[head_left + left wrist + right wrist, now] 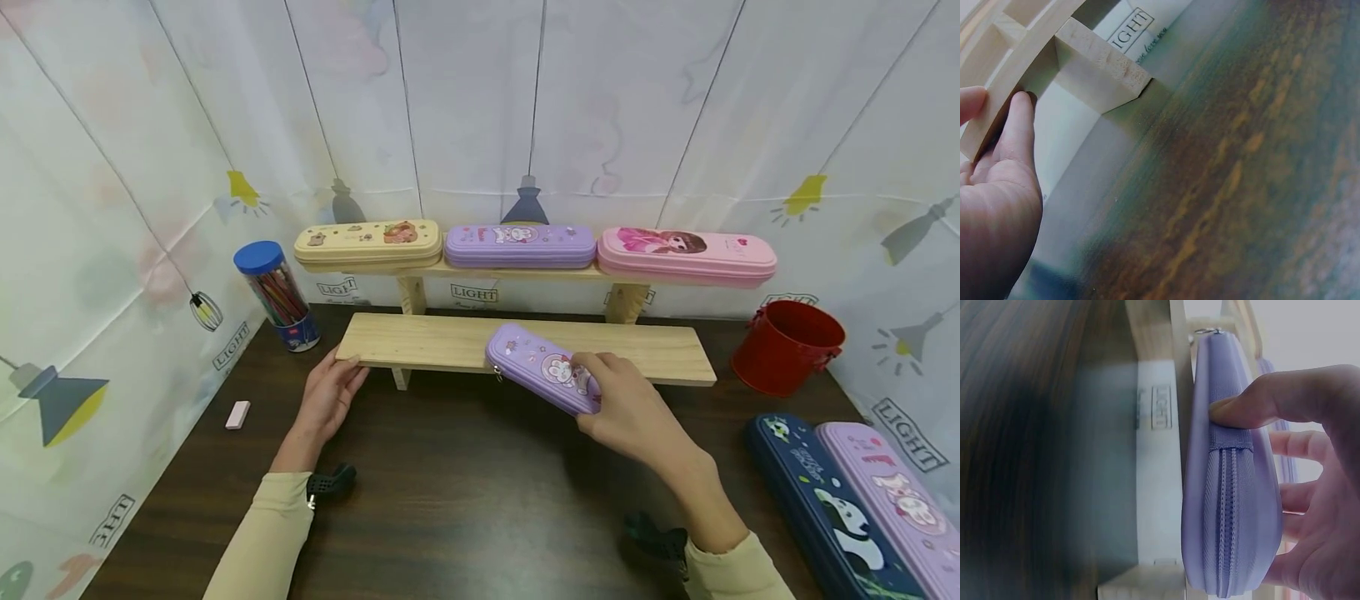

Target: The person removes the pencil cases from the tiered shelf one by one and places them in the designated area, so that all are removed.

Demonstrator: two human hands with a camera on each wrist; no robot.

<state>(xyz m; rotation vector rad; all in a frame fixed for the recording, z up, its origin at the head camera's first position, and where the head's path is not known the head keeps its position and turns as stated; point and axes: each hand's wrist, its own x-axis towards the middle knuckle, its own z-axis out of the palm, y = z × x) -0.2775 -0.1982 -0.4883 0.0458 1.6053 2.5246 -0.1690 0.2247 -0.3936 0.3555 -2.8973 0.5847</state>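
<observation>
A purple zippered pencil case (pixel 543 371) with a cartoon rabbit is gripped by my right hand (pixel 633 408) near its right end. It is tilted at the front edge of the lower board; whether it touches the wood I cannot tell. In the right wrist view, the thumb presses the zip side of the pencil case (pixel 1229 487) and the fingers reach round behind. My left hand (pixel 326 396) holds the left end of the wooden shelf (pixel 420 340) at its lower board. In the left wrist view, thumb and finger pinch the edge of the board (pixel 1007 94).
On the upper board lie a cream case (pixel 367 244), another purple case (pixel 519 247) and a pink case (pixel 686 254). A blue-lidded pencil jar (pixel 277 296) and eraser (pixel 237 415) are left. Right are a red bucket (pixel 787 346), navy panda case (pixel 832 508) and lilac case (pixel 892 500).
</observation>
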